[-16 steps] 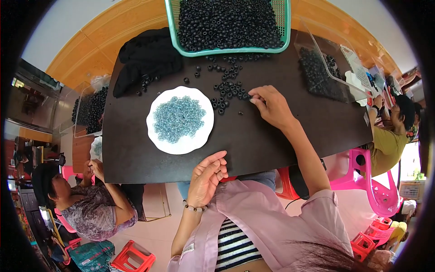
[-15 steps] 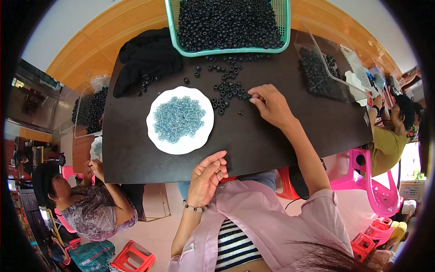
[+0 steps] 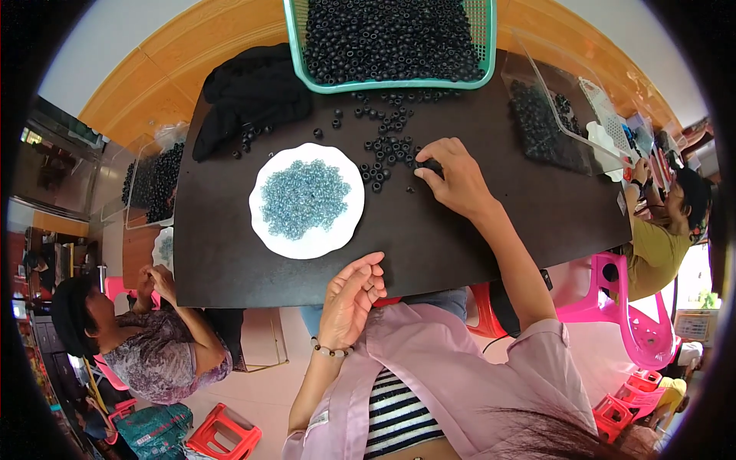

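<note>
Near the loose black beads (image 3: 389,149) on the table, my right hand (image 3: 458,182) is bent, with a black bead (image 3: 431,165) between its thumb and fingers. One small bead lies by itself just below the thumb. My left hand (image 3: 354,297) rests palm up by the front edge, a beaded bracelet at its wrist. Its fingers are curled and the thumb lies against them; what they hold, if anything, is too small to make out. A white scalloped plate (image 3: 307,248) to the left carries a heap of small clear blue beads (image 3: 305,198).
A green basket (image 3: 391,87) full of black beads stands at the far edge. Black cloth (image 3: 257,96) lies left of it, a clear bin (image 3: 548,138) of black beads right. People sit at both sides; a pink chair (image 3: 636,326) stands at right.
My right hand has shifted slightly, its thumb drawing away from the fingertips, and a black bead now shows between them. My left hand has stayed in place.
</note>
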The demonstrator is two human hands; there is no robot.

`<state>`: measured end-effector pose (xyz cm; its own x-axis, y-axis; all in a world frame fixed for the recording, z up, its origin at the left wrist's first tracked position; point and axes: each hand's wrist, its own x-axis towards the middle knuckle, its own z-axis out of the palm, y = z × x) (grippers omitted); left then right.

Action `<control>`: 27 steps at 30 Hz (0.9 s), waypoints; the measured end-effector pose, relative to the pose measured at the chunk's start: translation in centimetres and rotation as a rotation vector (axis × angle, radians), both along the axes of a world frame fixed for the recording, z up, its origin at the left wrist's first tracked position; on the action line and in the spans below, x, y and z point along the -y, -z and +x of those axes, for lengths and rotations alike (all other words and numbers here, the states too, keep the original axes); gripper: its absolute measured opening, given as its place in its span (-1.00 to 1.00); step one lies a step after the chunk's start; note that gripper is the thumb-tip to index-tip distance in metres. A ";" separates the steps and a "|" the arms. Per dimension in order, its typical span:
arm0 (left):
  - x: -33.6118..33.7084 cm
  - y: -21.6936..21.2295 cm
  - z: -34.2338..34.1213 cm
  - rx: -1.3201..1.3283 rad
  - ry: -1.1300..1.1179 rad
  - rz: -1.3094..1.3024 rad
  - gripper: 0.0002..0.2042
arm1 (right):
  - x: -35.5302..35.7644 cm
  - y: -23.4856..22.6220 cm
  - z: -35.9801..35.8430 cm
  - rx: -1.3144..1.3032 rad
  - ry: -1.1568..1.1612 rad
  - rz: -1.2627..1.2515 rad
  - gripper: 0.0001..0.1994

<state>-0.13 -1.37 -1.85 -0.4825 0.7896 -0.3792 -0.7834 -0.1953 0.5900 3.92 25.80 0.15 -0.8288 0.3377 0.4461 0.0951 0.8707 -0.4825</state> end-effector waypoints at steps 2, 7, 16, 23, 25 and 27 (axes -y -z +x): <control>-0.2 0.0 -0.1 0.002 -0.013 -0.005 -0.71 | 1.5 -1.1 0.5 -0.044 -0.043 -0.052 -0.78; -1.3 -1.6 0.0 -0.103 -0.068 -0.060 -0.65 | 6.9 -4.5 2.2 -0.136 -0.192 -0.111 -0.75; -1.1 -1.7 0.3 -0.170 -0.124 -0.018 -0.74 | 10.7 -4.5 2.9 -0.180 -0.313 -0.050 -0.74; -0.6 -1.9 0.2 -0.215 -0.082 -0.030 -0.76 | 11.0 -4.4 3.2 -0.064 -0.341 -0.202 -0.69; -0.5 -1.8 0.2 -0.224 -0.058 -0.032 -0.76 | 11.1 -4.6 3.2 -0.066 -0.386 -0.247 -0.71; -0.4 -1.7 0.3 -0.246 -0.045 -0.012 -0.75 | 11.1 -4.6 3.3 -0.072 -0.384 -0.251 -0.71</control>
<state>0.17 -0.95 -0.13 -0.5963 0.7611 -0.2552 -0.6065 -0.2189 0.7644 7.19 14.65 4.73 -0.8846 0.1176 0.4512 -0.2529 0.6920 -0.6761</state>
